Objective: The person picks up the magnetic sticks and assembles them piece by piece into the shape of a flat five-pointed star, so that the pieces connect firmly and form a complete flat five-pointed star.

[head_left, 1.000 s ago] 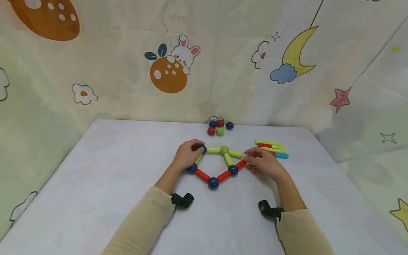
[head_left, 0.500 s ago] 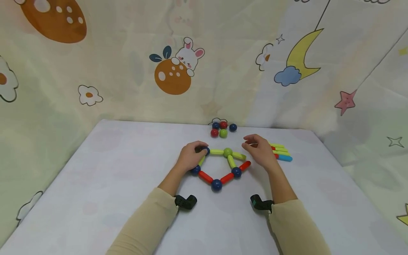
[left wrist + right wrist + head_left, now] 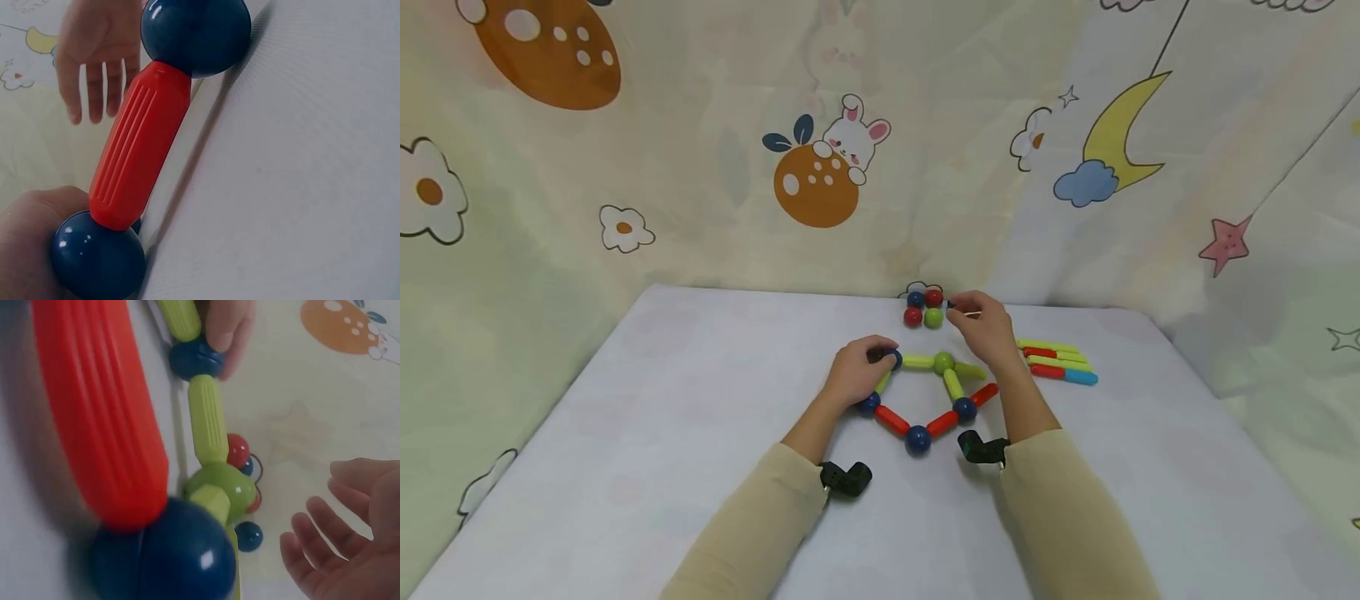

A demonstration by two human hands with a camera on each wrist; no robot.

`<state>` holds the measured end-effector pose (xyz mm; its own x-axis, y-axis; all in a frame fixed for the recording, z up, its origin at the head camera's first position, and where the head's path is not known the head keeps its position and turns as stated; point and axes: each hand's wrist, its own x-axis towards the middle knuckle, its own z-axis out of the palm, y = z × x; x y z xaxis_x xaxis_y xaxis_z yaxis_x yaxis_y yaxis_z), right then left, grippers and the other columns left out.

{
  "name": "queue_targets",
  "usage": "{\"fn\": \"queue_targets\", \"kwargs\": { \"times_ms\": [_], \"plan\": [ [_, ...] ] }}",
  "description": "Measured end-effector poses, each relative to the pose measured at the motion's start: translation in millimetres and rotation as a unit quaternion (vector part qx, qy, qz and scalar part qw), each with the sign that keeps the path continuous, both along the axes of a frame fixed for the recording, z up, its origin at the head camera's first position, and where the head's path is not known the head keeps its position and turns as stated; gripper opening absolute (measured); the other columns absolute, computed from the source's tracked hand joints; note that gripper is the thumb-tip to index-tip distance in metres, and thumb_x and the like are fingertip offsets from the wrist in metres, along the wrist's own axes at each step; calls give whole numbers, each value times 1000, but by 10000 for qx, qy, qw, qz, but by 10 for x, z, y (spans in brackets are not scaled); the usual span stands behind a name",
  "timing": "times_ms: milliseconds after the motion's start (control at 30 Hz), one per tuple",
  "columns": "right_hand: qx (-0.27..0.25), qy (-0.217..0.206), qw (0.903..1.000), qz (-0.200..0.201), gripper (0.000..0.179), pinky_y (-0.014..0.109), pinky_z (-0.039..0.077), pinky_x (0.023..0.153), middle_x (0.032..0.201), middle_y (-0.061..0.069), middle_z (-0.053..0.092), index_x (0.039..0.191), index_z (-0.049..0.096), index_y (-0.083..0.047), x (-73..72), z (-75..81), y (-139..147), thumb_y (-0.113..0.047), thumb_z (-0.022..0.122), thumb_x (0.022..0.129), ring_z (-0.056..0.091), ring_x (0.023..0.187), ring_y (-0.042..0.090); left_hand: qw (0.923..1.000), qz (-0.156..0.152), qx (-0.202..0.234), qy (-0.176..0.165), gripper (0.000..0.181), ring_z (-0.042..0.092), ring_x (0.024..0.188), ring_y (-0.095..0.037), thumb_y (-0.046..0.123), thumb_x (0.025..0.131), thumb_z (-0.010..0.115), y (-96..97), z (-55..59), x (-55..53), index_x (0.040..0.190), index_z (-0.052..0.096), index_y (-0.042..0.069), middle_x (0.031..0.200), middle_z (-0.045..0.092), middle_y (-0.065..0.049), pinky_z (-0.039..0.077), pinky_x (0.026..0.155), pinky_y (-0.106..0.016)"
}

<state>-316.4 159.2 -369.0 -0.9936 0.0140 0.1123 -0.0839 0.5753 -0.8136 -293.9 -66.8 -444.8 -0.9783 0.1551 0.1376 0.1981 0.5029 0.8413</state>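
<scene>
My left hand point(image 3: 855, 368) pinches a blue ball point(image 3: 893, 358) at the far left corner of a ring of magnetic sticks and balls. In the right wrist view, finger and thumb press that blue ball point(image 3: 197, 359). Red sticks point(image 3: 892, 420) and yellow-green sticks point(image 3: 918, 362) join the ring's blue balls point(image 3: 917, 440) and one green ball point(image 3: 944, 362). Two sticks jut out at its right, one of them red point(image 3: 986, 394). At the back, my right hand point(image 3: 987, 327) reaches beside a loose blue ball point(image 3: 249, 536); its fingers are spread and slightly bent, apart from that ball in the right wrist view.
Loose red balls point(image 3: 913, 317), a blue ball point(image 3: 916, 299) and a green ball point(image 3: 933, 317) cluster at the table's back edge. Several spare sticks point(image 3: 1060, 360) lie side by side to the right of my right forearm. A patterned cloth point(image 3: 715, 167) hangs behind the white table point(image 3: 625, 433).
My right hand has left the red stick jutting from the ring's right and moved back and left to the loose blue ball. The left hand keeps its hold on the corner ball.
</scene>
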Motion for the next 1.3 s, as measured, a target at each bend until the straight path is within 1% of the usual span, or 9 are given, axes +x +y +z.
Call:
{"fn": "queue_targets", "kwargs": {
  "times_ms": [100, 200, 367, 500, 667, 767, 967, 1133, 1300],
  "plan": [
    [-180, 141, 9997, -82, 36, 50, 49, 109, 132, 16, 64, 134, 63, -7, -100, -10, -88, -23, 61, 102, 58, 127, 36, 10000, 8, 7, 70, 27, 63, 119, -26, 26, 100, 65, 14, 13, -19, 124, 73, 18, 126, 72, -4, 48, 108, -47],
    [-212, 173, 9995, -163, 37, 49, 49, 110, 136, 18, 62, 135, 62, -6, -219, -70, -167, -21, 62, 101, 58, 128, 36, 9999, 73, 33, 71, 26, 62, 119, -27, 25, 100, 65, 16, 20, -21, 124, 73, 17, 125, 72, -5, 47, 109, -47],
    [257, -140, 9994, -186, 43, 50, 43, 116, 147, 20, 56, 142, 58, -7, -342, -170, -222, -18, 62, 100, 52, 136, 37, 10000, 36, 14, -22, 27, 62, 120, -26, 26, 100, 65, 29, -15, -4, 124, 73, 18, 126, 72, -4, 46, 109, -47],
    [594, -329, 9977, -11, 48, 54, 38, 118, 151, 22, 52, 145, 55, -7, -395, -178, -242, -17, 62, 99, 47, 140, 41, 10000, 15, 85, 13, 28, 62, 120, -27, 26, 100, 65, 34, -15, 7, 125, 73, 17, 126, 72, -5, 46, 110, -48],
    [995, -579, 9926, 391, 54, 56, 34, 121, 157, 21, 45, 152, 50, -7, -426, -140, -291, -18, 61, 99, 39, 147, 42, 9999, 86, 92, 47, 27, 62, 122, -28, 26, 100, 65, 18, 6, 16, 124, 73, 17, 126, 72, -5, 45, 111, -49],
    [1258, -708, 9883, 492, 54, 55, 36, 120, 156, 21, 46, 151, 50, -6, -435, -131, -307, -18, 61, 100, 42, 145, 41, 9999, 88, 54, 34, 27, 61, 122, -28, 26, 100, 65, 13, 4, 16, 125, 73, 17, 127, 72, -5, 45, 111, -49],
    [1613, -796, 9831, 326, 49, 51, 44, 112, 144, 23, 57, 144, 55, -5, -438, -144, -276, -15, 63, 96, 54, 131, 39, 10000, 54, 18, 44, 27, 62, 121, -28, 26, 100, 65, 37, -20, 9, 125, 73, 17, 126, 72, -5, 46, 110, -48],
    [1812, -888, 9792, 217, 47, 52, 46, 108, 143, 21, 58, 141, 57, -7, -417, -129, -262, -15, 62, 95, 55, 123, 38, 9999, 89, -7, 51, 26, 62, 122, -27, 27, 100, 65, 47, -37, 0, 124, 73, 19, 126, 72, -4, 46, 110, -49],
    [1992, -1101, 9736, 181, 41, 48, 49, 100, 142, 19, 57, 137, 61, -9, -396, -113, -276, -14, 62, 96, 55, 115, 35, 10000, 77, 8, 47, 27, 61, 124, -26, 27, 100, 65, 27, -22, 10, 124, 73, 19, 128, 71, -4, 46, 111, -49]
  ]
}}
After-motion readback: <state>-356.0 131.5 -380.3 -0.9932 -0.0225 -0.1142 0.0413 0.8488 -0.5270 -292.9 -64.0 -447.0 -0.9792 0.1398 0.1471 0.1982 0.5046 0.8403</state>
